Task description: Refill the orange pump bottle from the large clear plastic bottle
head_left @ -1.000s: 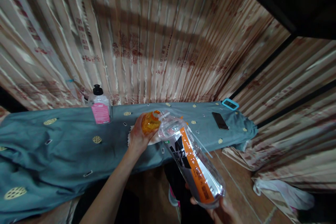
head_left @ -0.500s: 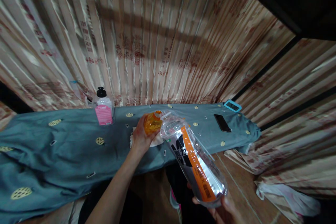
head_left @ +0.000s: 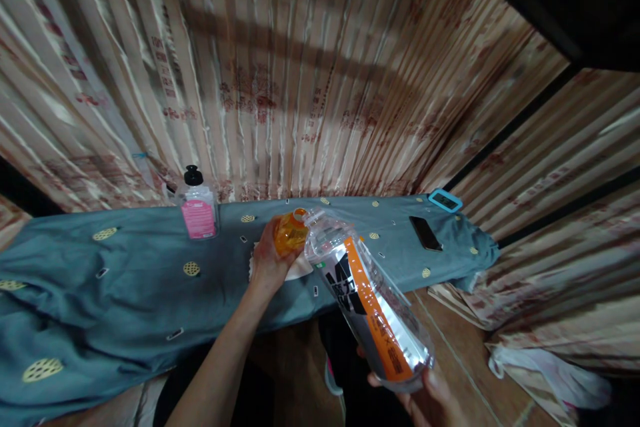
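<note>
My left hand (head_left: 267, 260) is closed around a small amber see-through bottle (head_left: 291, 232), its open mouth facing up and to the right. With my right hand (head_left: 420, 397) I grip the base of a large clear plastic bottle (head_left: 367, 300), which has a silver, black and orange label. The large bottle is tilted, its neck down at the amber bottle's mouth; whether the two rims touch I cannot tell. Beneath the amber bottle a pale cloth (head_left: 299, 268) lies on the table, partly hidden by my left hand.
A pump bottle (head_left: 199, 213) with a pink label and black top stands at the left on the patterned green-blue tablecloth (head_left: 145, 280). To the right lie a dark phone (head_left: 425, 233) and a blue-framed device (head_left: 445, 200). Pleated curtains (head_left: 300, 80) hang behind.
Both hands hold nearly the same pose, with the large bottle still tilted at the amber one. The view has shifted very slightly.
</note>
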`<state>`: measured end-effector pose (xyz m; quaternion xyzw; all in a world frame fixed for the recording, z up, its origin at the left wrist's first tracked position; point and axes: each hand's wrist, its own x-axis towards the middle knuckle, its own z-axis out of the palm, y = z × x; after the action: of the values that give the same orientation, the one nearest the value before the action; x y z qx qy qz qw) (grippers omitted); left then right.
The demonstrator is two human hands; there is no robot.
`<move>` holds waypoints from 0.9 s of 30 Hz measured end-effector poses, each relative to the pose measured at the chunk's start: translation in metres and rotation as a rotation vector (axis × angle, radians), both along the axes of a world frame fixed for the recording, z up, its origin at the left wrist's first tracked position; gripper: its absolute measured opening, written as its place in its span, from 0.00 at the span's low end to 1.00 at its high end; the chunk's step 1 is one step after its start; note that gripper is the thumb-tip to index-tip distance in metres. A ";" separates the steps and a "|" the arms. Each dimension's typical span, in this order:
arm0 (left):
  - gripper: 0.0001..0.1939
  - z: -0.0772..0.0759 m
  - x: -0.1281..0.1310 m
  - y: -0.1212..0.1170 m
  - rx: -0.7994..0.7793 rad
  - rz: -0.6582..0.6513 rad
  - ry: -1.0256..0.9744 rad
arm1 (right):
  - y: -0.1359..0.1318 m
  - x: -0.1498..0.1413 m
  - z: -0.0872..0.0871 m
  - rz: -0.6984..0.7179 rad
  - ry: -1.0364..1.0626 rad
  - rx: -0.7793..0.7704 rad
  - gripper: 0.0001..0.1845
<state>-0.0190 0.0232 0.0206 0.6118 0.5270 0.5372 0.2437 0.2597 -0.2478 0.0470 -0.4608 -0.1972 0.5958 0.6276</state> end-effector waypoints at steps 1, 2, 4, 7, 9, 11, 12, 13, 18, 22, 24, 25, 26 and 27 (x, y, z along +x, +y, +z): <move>0.38 0.000 -0.001 0.000 0.000 0.008 0.009 | 0.001 -0.001 0.002 -0.007 -0.002 -0.010 0.28; 0.38 -0.001 -0.002 0.000 0.000 0.014 0.015 | 0.001 -0.003 0.005 -0.010 -0.006 -0.021 0.32; 0.39 -0.002 -0.003 0.001 0.002 0.017 0.017 | 0.003 -0.005 0.010 -0.006 -0.020 -0.036 0.41; 0.39 -0.002 -0.004 0.001 0.003 0.008 0.008 | 0.005 -0.008 0.016 0.012 -0.028 -0.029 0.51; 0.39 -0.001 -0.004 0.002 -0.004 0.006 0.004 | 0.007 -0.007 0.016 0.058 -0.026 -0.010 0.51; 0.38 0.001 -0.004 0.002 -0.013 0.005 0.003 | 0.008 -0.004 0.013 0.122 -0.036 0.010 0.52; 0.38 0.002 -0.004 0.002 -0.015 0.003 0.005 | 0.008 -0.002 0.010 0.142 -0.046 0.020 0.52; 0.38 0.002 -0.004 0.002 -0.017 0.001 0.009 | 0.008 0.000 0.007 0.149 -0.054 0.029 0.52; 0.38 0.004 -0.007 0.004 -0.037 0.023 0.077 | 0.005 0.004 -0.002 0.114 -0.053 0.057 0.52; 0.38 0.003 -0.008 0.004 -0.019 0.020 0.084 | 0.005 0.001 0.001 0.102 -0.053 0.048 0.51; 0.39 0.003 -0.008 0.005 -0.011 0.023 0.065 | 0.006 -0.001 0.001 0.089 -0.059 0.046 0.49; 0.38 0.002 -0.007 0.005 -0.008 0.025 0.053 | 0.006 -0.001 0.001 0.078 -0.063 0.046 0.47; 0.39 0.002 -0.007 0.005 -0.004 0.028 0.042 | 0.007 -0.001 0.001 0.073 -0.068 0.043 0.45; 0.39 0.001 -0.007 0.006 0.000 0.030 0.032 | 0.007 -0.002 0.001 0.073 -0.072 0.042 0.44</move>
<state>-0.0260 0.0289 0.0217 0.6124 0.5400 0.5307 0.2273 0.2575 -0.2407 0.0483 -0.4612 -0.2486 0.5973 0.6073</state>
